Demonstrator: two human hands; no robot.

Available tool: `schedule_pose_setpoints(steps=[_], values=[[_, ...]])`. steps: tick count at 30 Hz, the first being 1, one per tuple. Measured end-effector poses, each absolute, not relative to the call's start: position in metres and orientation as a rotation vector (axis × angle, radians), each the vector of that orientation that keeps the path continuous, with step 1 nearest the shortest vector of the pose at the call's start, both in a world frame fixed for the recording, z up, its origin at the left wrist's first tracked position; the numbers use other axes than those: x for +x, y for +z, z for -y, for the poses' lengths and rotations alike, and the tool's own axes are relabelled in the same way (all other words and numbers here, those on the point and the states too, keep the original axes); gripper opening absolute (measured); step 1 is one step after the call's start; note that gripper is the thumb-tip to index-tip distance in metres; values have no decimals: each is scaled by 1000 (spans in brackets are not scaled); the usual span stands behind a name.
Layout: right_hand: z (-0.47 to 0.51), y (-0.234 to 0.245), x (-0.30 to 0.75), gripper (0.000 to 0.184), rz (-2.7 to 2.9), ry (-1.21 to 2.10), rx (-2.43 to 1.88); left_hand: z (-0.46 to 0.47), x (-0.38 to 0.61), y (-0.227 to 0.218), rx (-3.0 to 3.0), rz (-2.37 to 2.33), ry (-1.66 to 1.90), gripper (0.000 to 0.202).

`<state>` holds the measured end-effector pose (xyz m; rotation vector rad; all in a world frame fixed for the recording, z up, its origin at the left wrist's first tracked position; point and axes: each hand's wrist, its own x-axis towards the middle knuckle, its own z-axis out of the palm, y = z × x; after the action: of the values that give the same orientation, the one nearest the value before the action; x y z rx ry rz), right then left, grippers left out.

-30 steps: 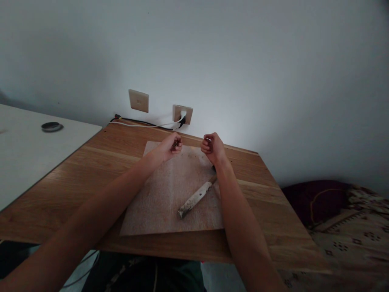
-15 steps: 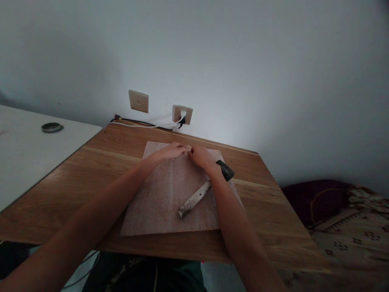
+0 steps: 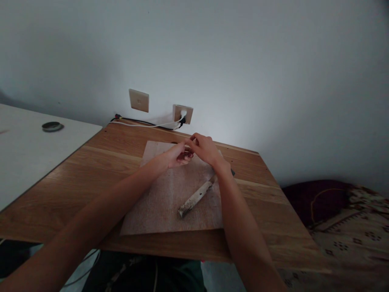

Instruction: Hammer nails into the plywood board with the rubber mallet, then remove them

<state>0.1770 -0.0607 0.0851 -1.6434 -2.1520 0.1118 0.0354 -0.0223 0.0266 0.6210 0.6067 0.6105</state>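
Note:
My left hand (image 3: 179, 156) is turned partly palm up above the far part of a thin wooden board (image 3: 152, 202), its fingers curled. My right hand (image 3: 205, 149) meets it from the right, thumb and fingers pinched together at the left fingertips. Whatever lies between the fingers is too small to make out. A hammer (image 3: 195, 199) rests on the board, its worn pale handle pointing toward me. My right forearm covers most of its dark head.
The board lies on a brown wooden table (image 3: 100, 170) against the wall. Cables (image 3: 142, 125) run along the back edge to a wall socket (image 3: 182, 113). At left, a roll of tape (image 3: 51, 126) sits on a white table (image 3: 24, 154). Patterned fabric (image 3: 349, 231) is at right.
Both hands have lifted off the board's far edge and come together. My left hand has rolled palm up, and my right forearm now hides more of the hammer head.

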Motion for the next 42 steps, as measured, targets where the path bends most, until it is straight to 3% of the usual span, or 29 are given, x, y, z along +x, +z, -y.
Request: schedule_pose_setpoints(steps=[8, 13, 23, 31, 38, 42], values=[[77, 104, 167, 52, 2018, 299, -1466, 21, 41, 19, 682, -524, 593, 41], [83, 108, 159, 52, 2078, 488, -1454, 24, 47, 20, 708, -515, 605, 36], [84, 108, 158, 53, 2078, 477, -1407, 28, 40, 31, 700, -512, 632, 36], [83, 111, 162, 54, 2028, 419, -1383, 29, 35, 38, 1066, -596, 524, 50], [80, 112, 173, 48, 1887, 446, -1369, 19, 9, 47, 2017, -708, 349, 23], [78, 109, 175, 42, 1873, 542, -1369, 18, 5, 43, 2173, -658, 307, 13]])
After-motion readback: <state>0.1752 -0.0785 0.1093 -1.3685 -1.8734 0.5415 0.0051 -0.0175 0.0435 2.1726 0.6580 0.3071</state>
